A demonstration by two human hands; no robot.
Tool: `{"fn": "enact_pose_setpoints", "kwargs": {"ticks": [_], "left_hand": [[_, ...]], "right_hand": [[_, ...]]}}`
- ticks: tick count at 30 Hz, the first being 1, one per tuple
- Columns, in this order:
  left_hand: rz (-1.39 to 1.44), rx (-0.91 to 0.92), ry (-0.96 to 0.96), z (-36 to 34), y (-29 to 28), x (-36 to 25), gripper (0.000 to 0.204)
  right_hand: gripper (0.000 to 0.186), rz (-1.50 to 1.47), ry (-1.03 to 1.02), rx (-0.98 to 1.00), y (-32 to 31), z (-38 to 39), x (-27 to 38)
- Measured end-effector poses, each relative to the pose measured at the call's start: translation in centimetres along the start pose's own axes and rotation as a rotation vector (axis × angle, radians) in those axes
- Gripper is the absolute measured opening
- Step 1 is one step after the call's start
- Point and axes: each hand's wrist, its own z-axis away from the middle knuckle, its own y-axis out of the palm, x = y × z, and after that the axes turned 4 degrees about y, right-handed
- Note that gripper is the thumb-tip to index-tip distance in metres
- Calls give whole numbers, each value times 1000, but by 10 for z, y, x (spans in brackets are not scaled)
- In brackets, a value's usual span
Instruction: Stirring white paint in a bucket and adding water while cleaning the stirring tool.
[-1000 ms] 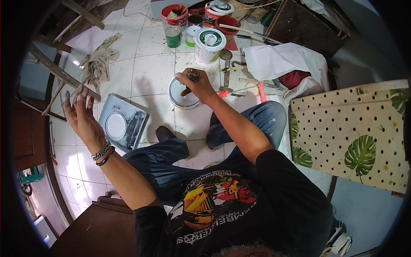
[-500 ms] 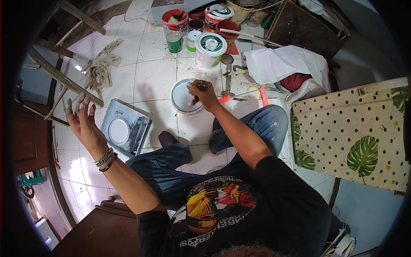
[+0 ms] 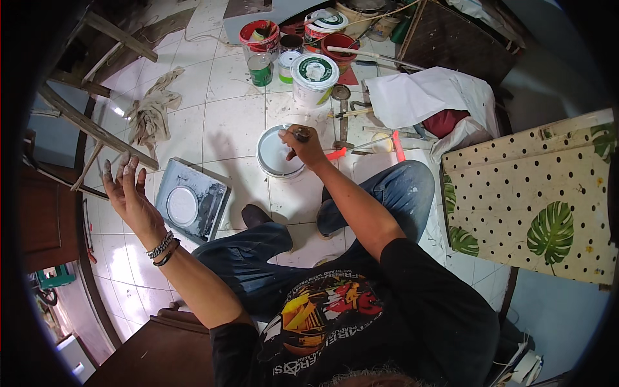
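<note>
My right hand (image 3: 305,149) grips a short dark handle (image 3: 300,135), probably a brush, over a white bucket of pale grey paint (image 3: 271,157); the tool's lower end is hidden. At left, my left hand (image 3: 134,200) is raised palm up, fingers apart and smudged grey, holding nothing. Near it on the tiles lies a grey-smeared square tray (image 3: 213,197) with a round white lid (image 3: 182,206) on it. Tools with orange handles (image 3: 398,147) and a rusty metal tool (image 3: 343,116) lie to the right of the bucket.
Paint pails and cans (image 3: 314,87) cluster at the back. A rag (image 3: 155,109) and wooden frame (image 3: 97,126) are at left; a white sack (image 3: 412,93), dotted leaf-print board (image 3: 496,193) and brown wooden furniture (image 3: 129,355) surround me. My legs (image 3: 400,193) are bent beside the bucket.
The whole view has shifted slightly, with things lower in frame. My right hand has moved a little right and down over the paint bucket, still gripping the handle. My left hand stays raised and open.
</note>
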Motion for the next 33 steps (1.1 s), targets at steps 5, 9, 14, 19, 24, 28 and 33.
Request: {"fn": "enact_pose_setpoints", "kwargs": {"ticks": [5,9,14,19,24,28,33], "left_hand": [[1,26,-24,2,9,3,48],[-84,49,-41,3,6,8,47],[-185,87,-39,3,-8,14,48],[-285,265,-239,16,17,55,55],[-426,692,-273,39,35,72,61],[-533,524,-361,28,2,71,61],[-607,567,-287,22,25,86,63]], "right_hand": [[46,498,-121,217,-8,15,7],[84,1099,-39,600,-24,57,89],[41,620,-28,162,-144,53,201],[44,624,308,-637,-361,32,58],[74,1256,601,-568,-424,40,-93],[75,1247,711,-645,-379,14,-113],[45,1322,633,-726,-372,11,-128]]}}
